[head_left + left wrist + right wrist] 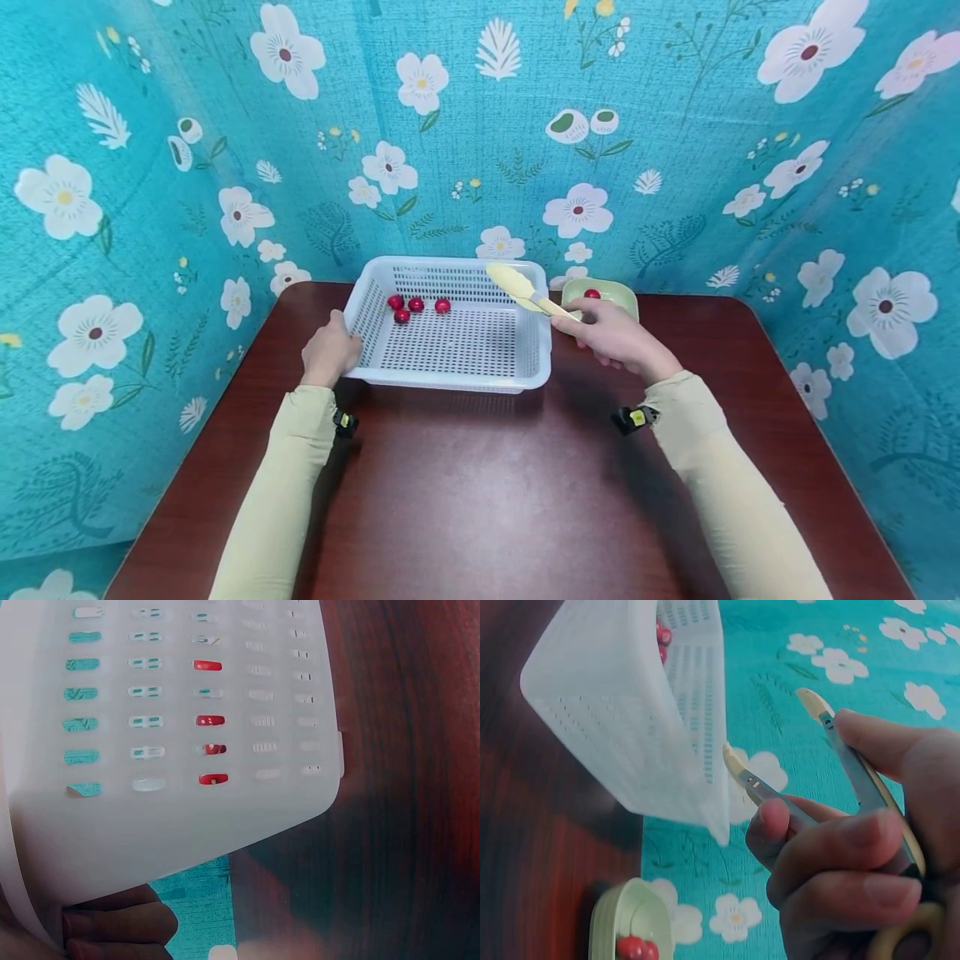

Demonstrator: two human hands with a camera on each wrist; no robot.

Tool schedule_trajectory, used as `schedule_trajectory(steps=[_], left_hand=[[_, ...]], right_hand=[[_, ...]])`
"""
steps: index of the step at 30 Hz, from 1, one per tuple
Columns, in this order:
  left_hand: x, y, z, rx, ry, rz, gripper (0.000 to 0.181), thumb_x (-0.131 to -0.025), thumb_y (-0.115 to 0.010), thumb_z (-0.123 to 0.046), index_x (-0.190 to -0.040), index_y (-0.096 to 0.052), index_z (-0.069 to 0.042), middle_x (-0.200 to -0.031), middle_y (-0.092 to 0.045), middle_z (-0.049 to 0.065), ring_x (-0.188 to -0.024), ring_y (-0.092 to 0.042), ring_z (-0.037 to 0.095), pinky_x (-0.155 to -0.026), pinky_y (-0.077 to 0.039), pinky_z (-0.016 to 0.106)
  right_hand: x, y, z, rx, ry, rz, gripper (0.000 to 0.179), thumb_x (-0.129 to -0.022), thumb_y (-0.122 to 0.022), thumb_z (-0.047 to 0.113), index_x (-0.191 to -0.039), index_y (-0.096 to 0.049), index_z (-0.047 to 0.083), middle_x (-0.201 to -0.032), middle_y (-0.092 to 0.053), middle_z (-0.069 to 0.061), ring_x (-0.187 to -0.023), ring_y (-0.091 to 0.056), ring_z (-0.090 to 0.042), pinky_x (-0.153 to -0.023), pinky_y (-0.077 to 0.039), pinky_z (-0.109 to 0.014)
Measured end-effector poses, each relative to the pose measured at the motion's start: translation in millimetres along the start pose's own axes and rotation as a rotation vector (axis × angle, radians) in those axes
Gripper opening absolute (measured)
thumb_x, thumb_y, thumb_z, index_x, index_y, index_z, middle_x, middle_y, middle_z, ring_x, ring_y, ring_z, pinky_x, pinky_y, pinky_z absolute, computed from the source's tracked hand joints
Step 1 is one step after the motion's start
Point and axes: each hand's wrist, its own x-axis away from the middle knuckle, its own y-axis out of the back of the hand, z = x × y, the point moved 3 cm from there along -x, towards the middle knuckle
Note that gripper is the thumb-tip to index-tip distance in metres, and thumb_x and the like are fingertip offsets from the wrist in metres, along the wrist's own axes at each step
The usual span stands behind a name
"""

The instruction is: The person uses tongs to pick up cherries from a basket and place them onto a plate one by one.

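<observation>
My left hand (327,350) grips the left rim of a white perforated plastic basket (450,382); its curled fingers (124,924) show under the rim in the left wrist view. Several small, round, shiny red fruits (416,305), like cherries, lie in the basket's back left part. My right hand (622,333) holds pale yellow tongs (517,285) whose tips reach over the basket's right rim. In the right wrist view the tongs' arms (847,769) are spread with nothing between them. Below that hand, a light green bowl (618,292) holds red fruits (632,947), partly hidden by the hand.
The basket and bowl stand at the back of a dark red-brown table (480,492). A teal flowered cloth (450,125) hangs close behind them and along both sides. A small black camera (633,418) sits on each wrist.
</observation>
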Motion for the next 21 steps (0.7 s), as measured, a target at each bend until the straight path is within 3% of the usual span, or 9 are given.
schedule_trajectory(steps=[14,21], left_hand=[[-4.3,4.2,-2.9,-0.024,0.003,-0.003,0.046,-0.100,-0.054,-0.022,-0.137,-0.039,0.002,-0.110,-0.065,0.027,-0.092,-0.068,0.040,-0.080,-0.053,0.056],[-0.9,0.5,1.4,-0.006,0.002,0.002,0.046,-0.101,-0.056,-0.022,-0.137,-0.040,0.002,-0.110,-0.065,0.028,-0.090,-0.070,0.041,-0.079,-0.055,0.055]], right_hand=[[-34.9,-36,39,0.104,-0.053,0.121,0.063,-0.096,-0.065,0.057,-0.145,-0.055,0.020,-0.073,-0.050,-0.006,-0.043,-0.034,-0.015,-0.043,-0.033,-0.030],[-61.4,-56,43,0.207,-0.072,0.195,0.060,-0.098,-0.062,0.057,-0.140,-0.059,0.015,-0.086,-0.058,-0.014,-0.049,-0.039,-0.016,-0.047,-0.033,-0.029]])
